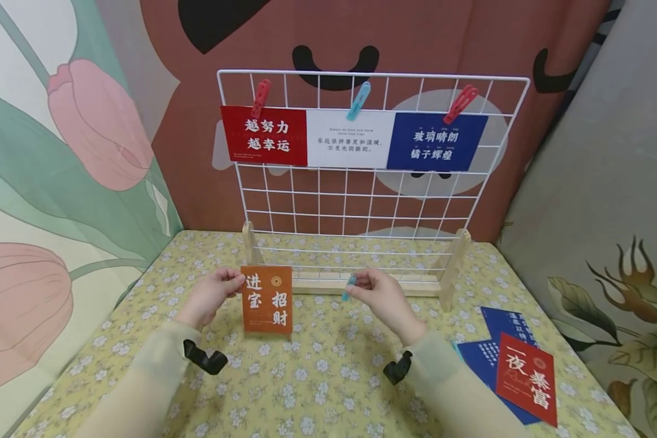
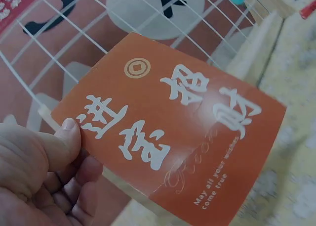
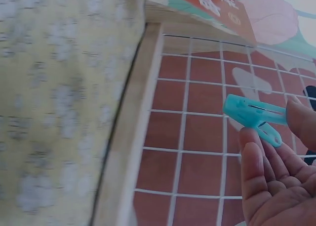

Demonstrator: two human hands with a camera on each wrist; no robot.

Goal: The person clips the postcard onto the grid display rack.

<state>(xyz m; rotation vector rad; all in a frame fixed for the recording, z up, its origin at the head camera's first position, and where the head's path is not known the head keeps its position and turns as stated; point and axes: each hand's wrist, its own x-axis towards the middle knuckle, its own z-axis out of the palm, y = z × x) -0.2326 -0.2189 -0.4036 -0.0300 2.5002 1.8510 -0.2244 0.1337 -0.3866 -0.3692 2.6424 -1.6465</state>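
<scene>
My left hand (image 1: 215,295) pinches an orange card (image 1: 267,301) by its left edge, thumb on the printed face. In the left wrist view the card (image 2: 173,122) shows white characters and a gold coin mark. A turquoise clothespin (image 3: 254,114) is held between the thumb and fingers of my right hand (image 1: 380,298), to the right of the card. Both hands are in front of a white wire grid rack (image 1: 361,216). Along its upper part hang a red card (image 1: 268,152), a white card (image 1: 347,157) and a blue card (image 1: 438,141) side by side.
Red clothespins (image 1: 260,98) and a light blue clothespin (image 1: 359,100) clip the hung cards. The rack stands on a wooden base (image 1: 372,287). At the right of the flowered cloth (image 1: 317,377) lie a red card (image 1: 525,377) and blue cards (image 1: 479,362), partly overlapping.
</scene>
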